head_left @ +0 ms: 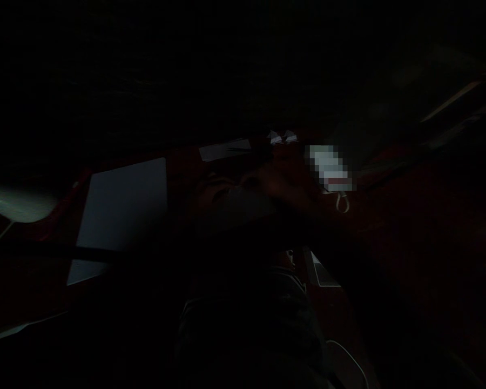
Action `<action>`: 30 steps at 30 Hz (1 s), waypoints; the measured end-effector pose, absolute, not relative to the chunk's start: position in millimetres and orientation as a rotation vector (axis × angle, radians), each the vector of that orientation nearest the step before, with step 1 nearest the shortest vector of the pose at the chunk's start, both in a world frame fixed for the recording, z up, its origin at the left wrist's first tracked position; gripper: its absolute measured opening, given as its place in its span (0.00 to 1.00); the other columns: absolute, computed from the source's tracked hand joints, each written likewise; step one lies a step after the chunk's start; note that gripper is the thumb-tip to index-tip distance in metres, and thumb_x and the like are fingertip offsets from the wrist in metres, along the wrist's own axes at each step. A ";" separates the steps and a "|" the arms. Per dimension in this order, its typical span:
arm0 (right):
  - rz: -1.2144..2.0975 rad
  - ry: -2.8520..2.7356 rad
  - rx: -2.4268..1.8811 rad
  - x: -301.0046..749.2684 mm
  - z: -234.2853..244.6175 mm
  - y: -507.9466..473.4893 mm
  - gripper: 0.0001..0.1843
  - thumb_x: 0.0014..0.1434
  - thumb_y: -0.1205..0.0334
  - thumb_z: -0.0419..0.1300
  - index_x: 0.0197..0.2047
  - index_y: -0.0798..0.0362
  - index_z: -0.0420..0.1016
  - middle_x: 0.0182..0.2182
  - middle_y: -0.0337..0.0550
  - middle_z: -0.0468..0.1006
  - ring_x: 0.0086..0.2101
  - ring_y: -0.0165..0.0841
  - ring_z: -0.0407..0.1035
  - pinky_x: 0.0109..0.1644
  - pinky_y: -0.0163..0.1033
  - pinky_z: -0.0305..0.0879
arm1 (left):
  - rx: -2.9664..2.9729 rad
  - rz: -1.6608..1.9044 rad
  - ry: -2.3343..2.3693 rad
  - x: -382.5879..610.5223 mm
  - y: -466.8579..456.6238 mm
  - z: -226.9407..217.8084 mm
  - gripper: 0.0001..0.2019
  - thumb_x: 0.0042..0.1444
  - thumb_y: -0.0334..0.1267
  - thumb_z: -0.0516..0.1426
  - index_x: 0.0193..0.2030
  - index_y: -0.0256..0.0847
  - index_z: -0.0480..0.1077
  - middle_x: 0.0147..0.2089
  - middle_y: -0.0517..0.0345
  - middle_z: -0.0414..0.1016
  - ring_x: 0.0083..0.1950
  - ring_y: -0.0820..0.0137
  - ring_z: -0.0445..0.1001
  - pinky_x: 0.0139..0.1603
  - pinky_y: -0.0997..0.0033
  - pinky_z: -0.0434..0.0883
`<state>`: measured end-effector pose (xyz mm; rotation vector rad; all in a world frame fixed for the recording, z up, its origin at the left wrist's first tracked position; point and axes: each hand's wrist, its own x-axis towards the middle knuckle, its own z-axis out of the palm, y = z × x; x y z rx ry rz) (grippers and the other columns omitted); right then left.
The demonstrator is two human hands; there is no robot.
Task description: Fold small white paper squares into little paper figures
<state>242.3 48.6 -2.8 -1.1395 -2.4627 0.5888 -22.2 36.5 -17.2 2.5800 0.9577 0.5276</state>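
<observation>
On a dark red surface [328, 308], we identify a large pale sheet [121, 205] at left. Farther right, we note a narrow pale strip [214, 152], then two small white pieces [290, 136] side by side. Beyond these, we locate a pixelated pale item [330, 167], and at lower right a thin white cord [349, 355].

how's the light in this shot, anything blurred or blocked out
Head view: very dark, the top nearly black; left hand and right hand sunk in shadow, outlines hard to read; head view, right: mosaic blocks cover a pale object, and shapes beyond look smeared.
</observation>
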 end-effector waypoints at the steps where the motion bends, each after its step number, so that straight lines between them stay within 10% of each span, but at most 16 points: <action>1: 0.558 -2.481 -1.160 242.5 0.0 47.1 0.14 0.67 0.68 0.66 0.50 0.46 0.92 0.49 0.42 0.91 0.45 0.36 0.83 0.49 0.39 0.68 | 2.573 0.523 0.962 -22.2 36.3 -16.9 0.17 0.74 0.35 0.56 0.62 0.43 0.82 0.65 0.48 0.83 0.67 0.54 0.78 0.73 0.46 0.72; 30: 0.312 -2.638 -1.394 238.5 23.0 30.8 0.20 0.69 0.66 0.62 0.56 0.41 0.91 0.50 0.44 0.91 0.46 0.42 0.82 0.46 0.43 0.68 | 2.600 0.485 0.986 -23.0 34.2 -13.9 0.18 0.74 0.36 0.54 0.64 0.44 0.80 0.65 0.50 0.83 0.67 0.55 0.77 0.73 0.48 0.71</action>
